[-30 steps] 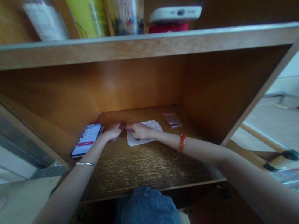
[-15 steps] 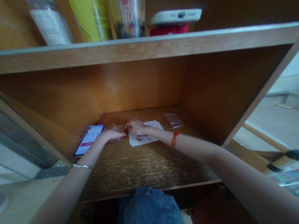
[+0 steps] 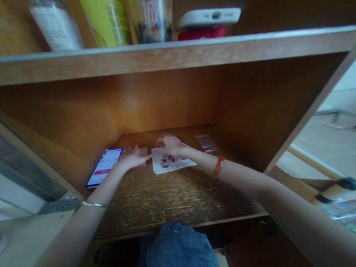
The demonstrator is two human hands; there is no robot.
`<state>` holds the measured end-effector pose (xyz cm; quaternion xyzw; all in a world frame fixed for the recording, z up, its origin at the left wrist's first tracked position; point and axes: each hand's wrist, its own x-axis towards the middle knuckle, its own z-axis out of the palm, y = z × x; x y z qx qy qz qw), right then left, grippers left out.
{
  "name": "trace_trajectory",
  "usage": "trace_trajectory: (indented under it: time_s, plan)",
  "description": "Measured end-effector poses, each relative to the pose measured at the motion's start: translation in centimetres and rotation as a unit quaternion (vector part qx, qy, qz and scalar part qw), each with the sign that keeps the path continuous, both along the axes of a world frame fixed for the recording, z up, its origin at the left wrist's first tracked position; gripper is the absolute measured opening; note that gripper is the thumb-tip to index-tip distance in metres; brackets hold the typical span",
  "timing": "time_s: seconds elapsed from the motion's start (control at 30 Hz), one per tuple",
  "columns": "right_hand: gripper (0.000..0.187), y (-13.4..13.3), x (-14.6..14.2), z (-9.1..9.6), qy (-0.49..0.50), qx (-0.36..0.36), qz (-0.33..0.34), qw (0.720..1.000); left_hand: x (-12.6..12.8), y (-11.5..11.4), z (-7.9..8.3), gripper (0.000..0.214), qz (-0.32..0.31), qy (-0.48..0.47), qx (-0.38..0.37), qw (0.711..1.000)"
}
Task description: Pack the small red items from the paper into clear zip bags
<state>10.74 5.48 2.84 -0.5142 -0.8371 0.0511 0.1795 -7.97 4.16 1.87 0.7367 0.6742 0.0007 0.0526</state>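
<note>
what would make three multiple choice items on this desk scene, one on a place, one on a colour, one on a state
1. Where is the phone?
a) right of the paper
b) left of the paper
c) under the paper

2. What colour is the bracelet?
a) orange-red
b) blue
c) white

3. What state is the phone's screen in?
a) lit
b) dark
c) covered by the paper

Answers:
1. b, the phone lies on the desk by the left hand, with the paper to its right.
2. a, the beads on the wrist behind the right hand show orange-red.
3. a, the screen glows bright, though part of it is blurred out.
</note>
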Motion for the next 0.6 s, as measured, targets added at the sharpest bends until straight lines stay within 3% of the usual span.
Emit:
trace_trajectory:
  time_s: [0.13,0.27,0.4,0.6]
  plan:
    - [0.029,-1.3,3.5,1.7,-0.086,-0.030,-0.137,0.986,1.3,-0.3,0.2,0.078,-0.040,-0.012,0.091,0.995]
    - [0.031,-2.2,7.6,2.1,-0.123,-0.097,-0.227,0.961,3.0,-0.9,-0.2,0.066,-0.102,-0.033,0.144,0.984]
    - [0.030,-3.4,10.8,0.9,-0.130,-0.123,-0.268,0.947,5.0,-2.0,-0.5,0.062,-0.170,-0.062,0.198,0.963]
    - [0.031,-5.1,12.9,-0.4,-0.128,-0.090,-0.277,0.948,6.5,-2.2,-1.6,0.055,-0.268,-0.126,0.248,0.922]
